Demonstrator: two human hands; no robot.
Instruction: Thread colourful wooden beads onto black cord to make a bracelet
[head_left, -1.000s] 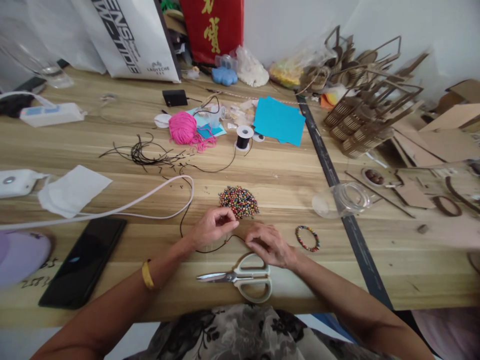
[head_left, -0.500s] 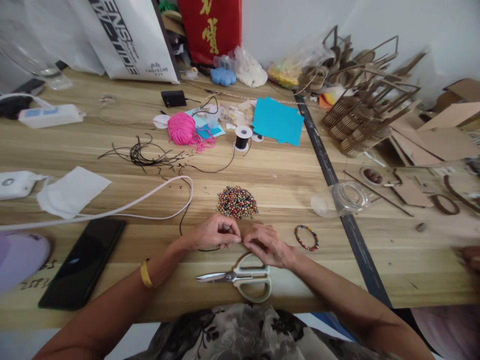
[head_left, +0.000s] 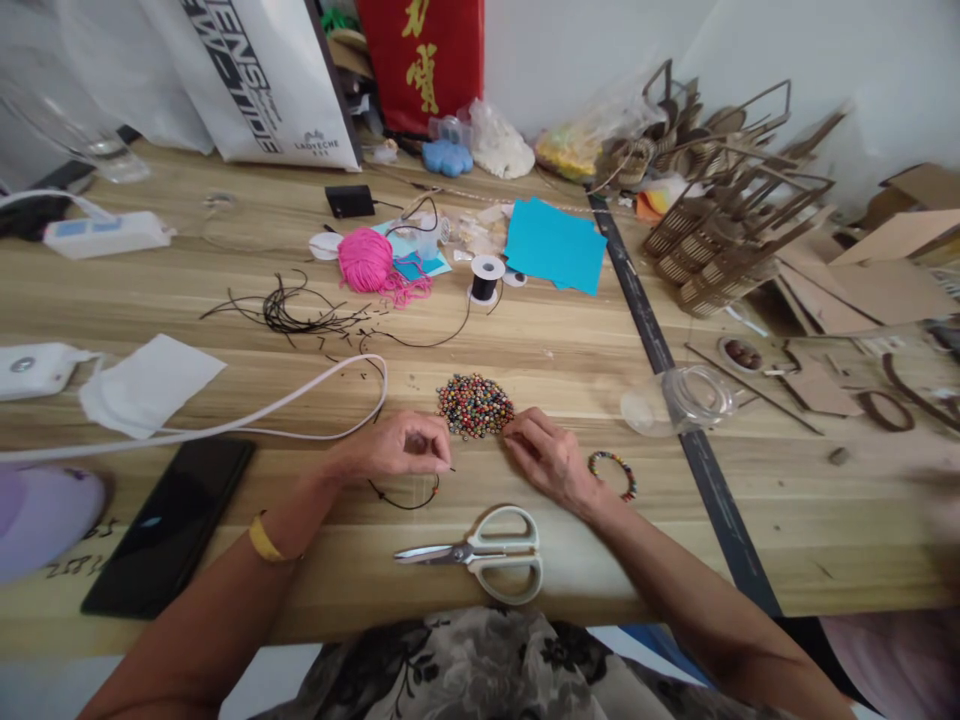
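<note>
My left hand point(head_left: 405, 445) pinches the tip of a thin black cord point(head_left: 401, 507), which hangs in a loop below it with a small red bead on it. Left of the pile, this hand stays just above the wood. At the lower right edge of a heap of small multicoloured beads point(head_left: 472, 405), my right hand point(head_left: 546, 458) has its fingertips pressed together; whether a bead is between them is hidden. A finished-looking beaded bracelet point(head_left: 631, 484) lies beside my right wrist. Scissors with pale handles point(head_left: 506, 545) rest on the table nearer me.
Behind the beads stand a spool of black cord point(head_left: 486, 280), a pink yarn ball point(head_left: 365, 260) and black cord scraps point(head_left: 285, 312). A white cable point(head_left: 300, 390) and a phone point(head_left: 169, 525) lie left. Clear plastic containers point(head_left: 697, 398) stand right. Another person's blurred hand shows at far right.
My hands have moved apart. The left went left and up with the cord, its red bead now visible; the right moved up to the bead heap.
</note>
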